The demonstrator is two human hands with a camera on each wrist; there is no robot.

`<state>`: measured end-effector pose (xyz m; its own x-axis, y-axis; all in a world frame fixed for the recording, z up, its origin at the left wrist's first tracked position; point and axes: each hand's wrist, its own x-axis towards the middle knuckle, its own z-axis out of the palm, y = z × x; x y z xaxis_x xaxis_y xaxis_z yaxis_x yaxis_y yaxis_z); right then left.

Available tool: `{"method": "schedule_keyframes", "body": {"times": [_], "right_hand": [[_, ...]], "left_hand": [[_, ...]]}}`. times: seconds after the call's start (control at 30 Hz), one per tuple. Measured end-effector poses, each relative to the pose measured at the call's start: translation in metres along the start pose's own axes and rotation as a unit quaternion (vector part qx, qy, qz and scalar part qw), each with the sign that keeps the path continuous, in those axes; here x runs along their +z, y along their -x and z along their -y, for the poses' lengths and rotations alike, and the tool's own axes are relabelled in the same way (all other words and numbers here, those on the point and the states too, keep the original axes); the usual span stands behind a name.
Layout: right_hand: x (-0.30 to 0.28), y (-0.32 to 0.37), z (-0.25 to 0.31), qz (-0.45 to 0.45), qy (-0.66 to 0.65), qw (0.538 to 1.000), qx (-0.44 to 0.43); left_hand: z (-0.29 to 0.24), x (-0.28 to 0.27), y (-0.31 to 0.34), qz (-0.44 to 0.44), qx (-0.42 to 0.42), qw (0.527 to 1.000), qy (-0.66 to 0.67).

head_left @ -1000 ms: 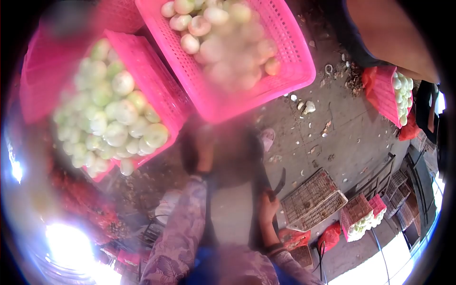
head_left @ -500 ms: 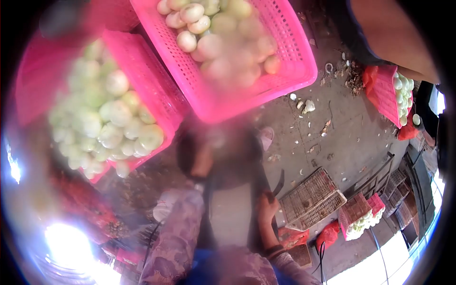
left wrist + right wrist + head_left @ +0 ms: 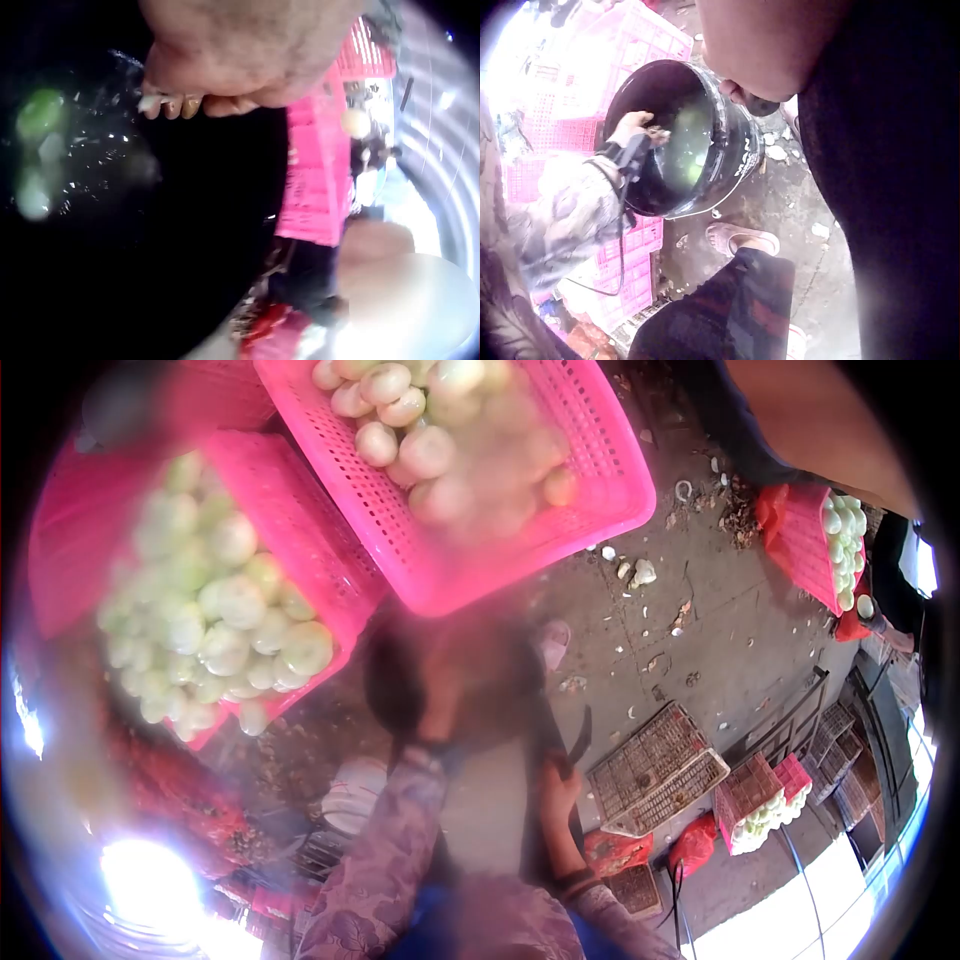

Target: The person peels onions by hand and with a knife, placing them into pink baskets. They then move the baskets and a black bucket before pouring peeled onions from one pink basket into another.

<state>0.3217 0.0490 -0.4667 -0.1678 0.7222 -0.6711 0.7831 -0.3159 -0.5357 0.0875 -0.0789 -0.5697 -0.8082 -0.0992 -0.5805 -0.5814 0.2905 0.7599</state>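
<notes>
My left hand (image 3: pixel 637 129) reaches inside a black bucket (image 3: pixel 739 150) of water, its loosely bent fingers pointing down. A small white bit shows at the fingertips in the left wrist view. Pale green onions (image 3: pixel 41 112) lie in the water, apart from the hand. Blur covers this hand (image 3: pixel 440 685) in the head view. My right hand (image 3: pixel 558 790) grips a knife (image 3: pixel 582 736) beside my leg, its dark curved blade sticking out. Only the dark end of its handle shows below the fist in the right wrist view.
Two pink crates of peeled onions, one left (image 3: pixel 340 600) and one ahead (image 3: pixel 600 535), stand close beyond the bucket. Brown crates (image 3: pixel 650 770) and red bags (image 3: pixel 692 845) are at right. Onion scraps (image 3: pixel 643 572) litter the floor. Another person (image 3: pixel 800 420) is at upper right.
My left arm drew back slightly, then stretched forward again over the bucket. My right hand keeps its grip on the knife. A pale onion has appeared beside the far right crate.
</notes>
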Motion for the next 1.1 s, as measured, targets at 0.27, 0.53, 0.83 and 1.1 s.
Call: {"method": "schedule_keyframes", "body": {"times": [0.27, 0.53, 0.83, 1.1], "right_hand": [[-0.013, -0.006, -0.007, 0.027, -0.045, 0.995, 0.088], [-0.005, -0.008, -0.014, -0.005, -0.151, 0.985, 0.085], [0.007, 0.002, 0.035, 0.022, -0.130, 0.989, 0.062], [-0.004, -0.002, -0.006, 0.028, -0.134, 0.988, 0.076]], "left_hand": [[0.127, 0.056, -0.044, 0.106, -0.046, 0.940, -0.321], [0.002, 0.029, 0.024, 0.066, -0.132, 0.965, 0.215], [-0.212, -0.037, 0.032, 0.129, 0.016, 0.878, 0.461], [0.072, 0.002, -0.047, 0.122, 0.049, 0.936, -0.325]]}}
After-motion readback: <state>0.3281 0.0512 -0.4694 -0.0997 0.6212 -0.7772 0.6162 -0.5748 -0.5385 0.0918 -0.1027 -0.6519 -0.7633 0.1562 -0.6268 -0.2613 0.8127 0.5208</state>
